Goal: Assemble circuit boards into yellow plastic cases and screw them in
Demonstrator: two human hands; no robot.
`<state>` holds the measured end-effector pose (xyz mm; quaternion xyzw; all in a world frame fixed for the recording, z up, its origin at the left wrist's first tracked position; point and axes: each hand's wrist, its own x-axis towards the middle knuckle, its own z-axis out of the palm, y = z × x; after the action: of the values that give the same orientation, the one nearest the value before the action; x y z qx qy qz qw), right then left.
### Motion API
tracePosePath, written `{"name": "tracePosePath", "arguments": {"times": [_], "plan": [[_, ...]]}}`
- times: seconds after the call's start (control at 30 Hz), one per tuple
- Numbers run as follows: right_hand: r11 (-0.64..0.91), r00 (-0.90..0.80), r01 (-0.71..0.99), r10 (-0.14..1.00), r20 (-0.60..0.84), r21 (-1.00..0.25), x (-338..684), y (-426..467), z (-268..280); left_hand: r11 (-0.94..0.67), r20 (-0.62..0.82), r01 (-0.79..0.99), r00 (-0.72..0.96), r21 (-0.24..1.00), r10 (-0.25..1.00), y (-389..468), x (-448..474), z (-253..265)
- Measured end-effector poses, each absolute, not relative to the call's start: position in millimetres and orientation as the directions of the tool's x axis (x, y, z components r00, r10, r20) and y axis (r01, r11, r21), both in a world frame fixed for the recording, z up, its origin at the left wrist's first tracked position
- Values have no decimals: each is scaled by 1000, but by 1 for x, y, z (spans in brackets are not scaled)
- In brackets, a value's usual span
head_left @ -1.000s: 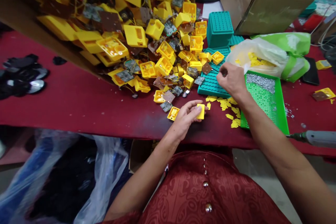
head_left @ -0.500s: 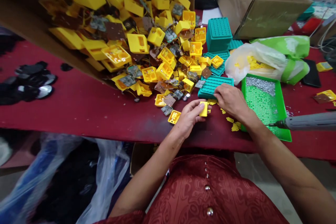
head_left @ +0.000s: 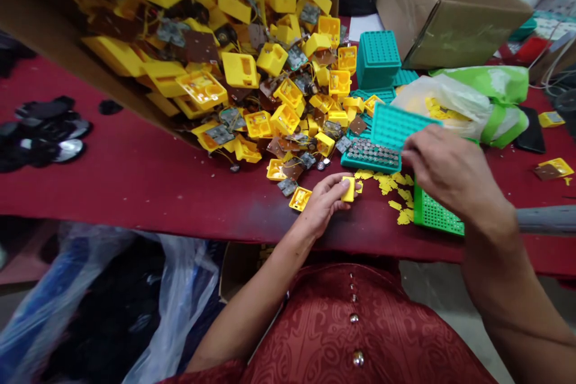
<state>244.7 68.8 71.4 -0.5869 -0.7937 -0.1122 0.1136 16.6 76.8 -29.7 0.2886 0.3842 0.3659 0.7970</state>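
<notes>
Between the thumb and fingers of my left hand is a small yellow plastic case, held above the table's front part. My right hand pinches the right end of a teal ribbed tray lid, tilted up in the air. Just below it lies the teal tray, showing rows of small round metal button cells. Flat yellow plastic pieces are scattered in front of the tray. A yellow open case with parts inside rests beside my left wrist.
A large carton at the left spills yellow cases with wires and circuit boards. Stacked teal trays, a plastic bag and an open cardboard box stand behind. A green perforated tray and a grey screwdriver lie right.
My right hand has lifted the teal lid up and to the right, uncovering the button cells. The left hand still holds the yellow case in nearly the same place.
</notes>
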Motion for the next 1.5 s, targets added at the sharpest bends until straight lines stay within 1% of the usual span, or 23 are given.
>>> {"name": "tracePosePath", "arguments": {"times": [0.07,0.17,0.23,0.3,0.4,0.47,0.6,0.77,0.83,0.9,0.97,1.0,1.07,1.17,1.23,1.33,1.43,1.5], "plan": [[185,-170,983,916,365,-7,246,95,75,571,-408,-354,438,741,801,76,17,-30],[-51,90,989,949,303,-136,245,146,69,563,-409,-350,425,748,808,72,17,-28],[-171,215,966,947,237,-192,245,168,59,554,-403,-351,417,755,814,69,15,-26],[-158,203,962,960,195,-222,246,171,49,555,-406,-356,413,752,815,65,12,-24],[-30,79,962,981,176,-270,245,145,34,570,-415,-385,416,726,809,61,9,-21],[39,4,959,989,150,-279,243,122,26,583,-418,-406,428,703,802,60,8,-21],[67,-49,975,995,92,-213,232,96,12,600,-434,-424,428,678,793,56,6,-25],[31,-24,992,998,62,-119,222,98,-1,606,-438,-424,432,673,788,51,4,-29],[20,-16,995,999,39,-94,222,102,-3,607,-446,-432,422,667,790,50,4,-27],[25,-21,995,999,47,-91,225,102,-3,599,-443,-446,410,665,797,49,4,-23],[40,-20,985,992,122,-166,226,97,-1,588,-431,-459,406,666,806,48,3,-20],[54,-13,970,985,172,-238,226,92,1,587,-431,-459,405,667,807,48,3,-20],[85,18,902,972,234,-424,220,77,6,591,-438,-451,403,669,804,47,2,-20],[87,53,724,982,181,-684,203,50,11,594,-437,-424,415,683,798,46,3,-24],[63,58,611,991,124,-789,188,36,10,575,-413,-408,421,709,808,43,5,-26],[29,77,518,994,80,-855,173,27,4,518,-370,-392,394,760,841,39,9,-29],[13,86,539,994,70,-842,168,26,-2,449,-327,-375,346,811,879,35,11,-32],[35,87,556,991,100,-831,170,27,-4,423,-306,-374,333,825,892,34,11,-33]]}}
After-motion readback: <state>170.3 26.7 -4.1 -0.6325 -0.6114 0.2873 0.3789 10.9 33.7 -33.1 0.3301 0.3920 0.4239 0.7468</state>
